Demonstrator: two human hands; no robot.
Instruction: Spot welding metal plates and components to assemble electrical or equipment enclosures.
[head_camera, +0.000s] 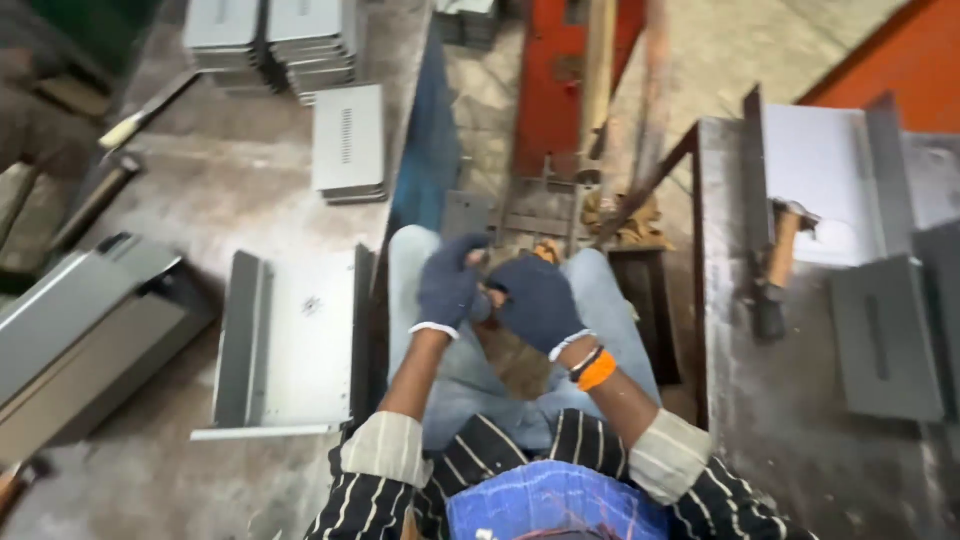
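Observation:
Both my hands wear dark blue gloves and meet over my lap, above my light jeans. My left hand (447, 285) has its fingers curled against the right glove. My right hand (540, 300) is closed, with an orange band at the wrist. The two hands press together; whether a small thing sits between them is hidden. Just beyond them lies a small grey metal fixture (525, 215) at the foot of a red machine (555, 80).
A folded grey sheet-metal panel (290, 340) lies at my left. Stacks of grey metal boxes (345, 140) stand farther back left. A metal bench (800, 400) at right carries a wooden-handled hammer (778, 265), a white sheet and a grey plate (885, 340).

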